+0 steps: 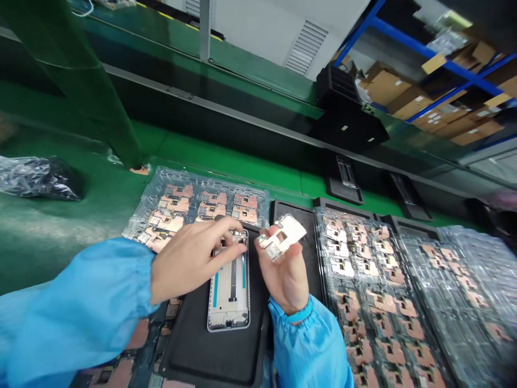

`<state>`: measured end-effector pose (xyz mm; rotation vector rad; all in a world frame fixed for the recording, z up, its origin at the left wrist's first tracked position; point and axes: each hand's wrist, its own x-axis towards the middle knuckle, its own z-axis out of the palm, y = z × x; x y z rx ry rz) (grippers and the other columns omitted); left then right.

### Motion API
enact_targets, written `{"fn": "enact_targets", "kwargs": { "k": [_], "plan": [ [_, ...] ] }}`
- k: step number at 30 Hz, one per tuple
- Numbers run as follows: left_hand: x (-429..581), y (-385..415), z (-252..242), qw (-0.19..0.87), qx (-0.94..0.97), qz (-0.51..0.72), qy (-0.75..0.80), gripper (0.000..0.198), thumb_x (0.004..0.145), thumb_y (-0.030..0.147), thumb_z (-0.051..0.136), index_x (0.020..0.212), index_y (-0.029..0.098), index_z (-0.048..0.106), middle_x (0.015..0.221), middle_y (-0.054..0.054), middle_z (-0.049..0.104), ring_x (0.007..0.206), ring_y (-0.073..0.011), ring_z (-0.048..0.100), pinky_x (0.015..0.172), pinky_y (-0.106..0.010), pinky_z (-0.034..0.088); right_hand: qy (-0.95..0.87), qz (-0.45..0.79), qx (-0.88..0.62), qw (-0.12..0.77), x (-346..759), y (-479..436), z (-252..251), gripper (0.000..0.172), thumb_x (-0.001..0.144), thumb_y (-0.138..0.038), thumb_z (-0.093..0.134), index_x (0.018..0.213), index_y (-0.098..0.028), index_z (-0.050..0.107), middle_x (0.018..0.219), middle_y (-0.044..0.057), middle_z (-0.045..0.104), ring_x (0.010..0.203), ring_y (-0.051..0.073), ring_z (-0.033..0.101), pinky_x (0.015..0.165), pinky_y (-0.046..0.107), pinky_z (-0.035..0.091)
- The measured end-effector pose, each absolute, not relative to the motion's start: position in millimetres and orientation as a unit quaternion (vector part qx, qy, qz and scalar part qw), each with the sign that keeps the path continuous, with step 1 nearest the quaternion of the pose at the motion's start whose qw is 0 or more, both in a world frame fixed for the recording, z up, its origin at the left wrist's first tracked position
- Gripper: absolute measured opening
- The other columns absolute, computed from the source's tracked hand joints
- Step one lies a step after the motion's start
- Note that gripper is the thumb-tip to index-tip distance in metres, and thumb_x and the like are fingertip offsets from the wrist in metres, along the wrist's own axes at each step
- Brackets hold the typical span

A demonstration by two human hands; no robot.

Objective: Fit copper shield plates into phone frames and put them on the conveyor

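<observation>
A phone frame [228,302] with blue strips and a dark flex cable lies on a black tray [189,345]. My left hand [197,256] reaches over its upper end, thumb and fingers bent toward each other at the top edge; whether anything is between the fingertips is hidden. Just right of the frame, my right hand [285,269] is raised palm up, holding a metallic circuit board [287,233] with a square cutout between thumb and fingers. Both wrists are in blue sleeves.
Clear plastic trays of copper-coloured boards stand behind my left hand [258,202] and at the right [329,285]. A black plastic bag [40,178] lies at the left. Black trays with phone frames [346,172] sit farther back, before shelves of cardboard boxes [385,86].
</observation>
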<state>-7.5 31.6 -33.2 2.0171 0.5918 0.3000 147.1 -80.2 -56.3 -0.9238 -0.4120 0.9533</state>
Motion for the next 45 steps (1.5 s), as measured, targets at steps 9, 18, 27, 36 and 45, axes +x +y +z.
{"fn": "enact_targets", "kwargs": {
  "k": [9, 18, 27, 36, 45],
  "plan": [
    [-29.7, 11.8, -58.2, 0.174, 0.962, 0.186, 0.094, 0.026, 0.103, 0.021, 0.048, 0.122, 0.014, 0.065, 0.132, -0.014, 0.062, 0.118, -0.0328, 0.053, 0.096, -0.053, 0.050, -0.313, 0.273, -0.547, 0.727, 176.6, -81.8, -70.5, 0.046, 0.085, -0.066, 0.077, 0.116, -0.032, 0.070, 0.109, 0.007, 0.073, 0.102, 0.027, 0.070, 0.088, 0.044, 0.058],
    [-58.4, -25.2, -67.1, 0.085, 0.968, 0.232, -0.033, 0.056, 0.100, 0.023, 0.054, 0.152, 0.040, 0.044, 0.123, -0.006, 0.071, 0.113, -0.0298, 0.066, 0.106, -0.061, 0.048, -0.735, 0.076, -0.591, 0.322, 164.6, -68.5, -57.6, 0.027, 0.099, -0.019, 0.069, 0.125, -0.024, 0.069, 0.117, 0.005, 0.074, 0.108, 0.029, 0.056, 0.096, 0.048, 0.051],
    [-57.9, -26.5, -73.6, 0.111, 0.962, 0.249, -0.017, 0.053, 0.100, 0.034, 0.058, 0.152, 0.038, 0.045, 0.123, -0.008, 0.070, 0.112, -0.0321, 0.068, 0.103, -0.061, 0.050, -0.760, 0.069, -0.610, 0.213, 158.8, -61.8, -55.8, 0.027, 0.103, -0.017, 0.062, 0.129, -0.023, 0.067, 0.117, 0.008, 0.073, 0.109, 0.030, 0.057, 0.094, 0.050, 0.055],
    [-57.3, -25.7, -74.3, 0.111, 0.960, 0.256, -0.010, 0.053, 0.101, 0.038, 0.057, 0.152, 0.038, 0.044, 0.124, -0.006, 0.070, 0.111, -0.0313, 0.067, 0.105, -0.059, 0.048, -0.760, 0.073, -0.616, 0.197, 155.6, -61.1, -55.3, 0.026, 0.102, -0.016, 0.063, 0.127, -0.021, 0.066, 0.119, 0.010, 0.071, 0.108, 0.030, 0.058, 0.092, 0.050, 0.056],
    [-56.2, -23.4, -74.4, 0.103, 0.962, 0.254, -0.013, 0.052, 0.102, 0.031, 0.054, 0.153, 0.033, 0.045, 0.120, -0.008, 0.072, 0.106, -0.0291, 0.069, 0.104, -0.055, 0.049, -0.750, 0.042, -0.632, 0.191, 150.5, -61.9, -60.6, 0.021, 0.104, -0.012, 0.056, 0.121, -0.019, 0.066, 0.111, 0.012, 0.068, 0.099, 0.028, 0.059, 0.087, 0.047, 0.052]
  ]
}}
